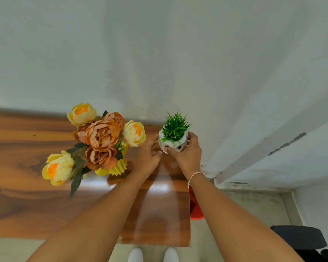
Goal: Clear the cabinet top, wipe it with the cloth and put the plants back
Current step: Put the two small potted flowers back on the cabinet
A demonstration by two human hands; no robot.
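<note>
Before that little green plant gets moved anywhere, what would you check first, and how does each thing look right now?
1. Grip on the small white pot: the right hand has fingers curled round it. Ok.
2. Pot upright: the green tuft points up. Ok.
3. Left hand: beside the pot, fingers loosely curled; whether it touches the pot, cannot tell.
4. Room beside the flower vase: its blooms lean close to the left hand. Ok, but tight.
5. Pot still resting on the cabinet top or lifted: cannot tell.
6. Cloth for wiping: none in view. Not ok.
</note>
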